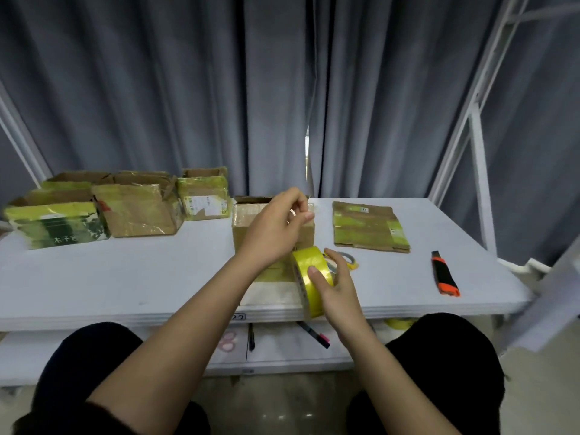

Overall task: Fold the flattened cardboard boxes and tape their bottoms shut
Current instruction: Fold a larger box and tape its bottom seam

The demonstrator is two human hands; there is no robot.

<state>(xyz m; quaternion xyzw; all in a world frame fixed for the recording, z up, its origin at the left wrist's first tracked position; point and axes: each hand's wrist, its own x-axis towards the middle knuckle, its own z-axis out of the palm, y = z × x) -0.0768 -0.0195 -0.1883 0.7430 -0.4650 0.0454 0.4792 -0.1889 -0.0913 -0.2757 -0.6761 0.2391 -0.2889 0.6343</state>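
White table before grey curtains; white frame right.

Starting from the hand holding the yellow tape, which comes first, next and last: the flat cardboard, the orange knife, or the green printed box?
From the right hand, which grips the tape roll:
1. Flat cardboard, just beyond the hand, to its right.
2. Orange knife, farther right, near the table's front edge.
3. Green printed box, far left.
The first two are fairly close to call.

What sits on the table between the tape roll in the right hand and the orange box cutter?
Head view: a second, flatter tape roll lies beside the yellow tape roll; past it, bare table up to the box cutter.
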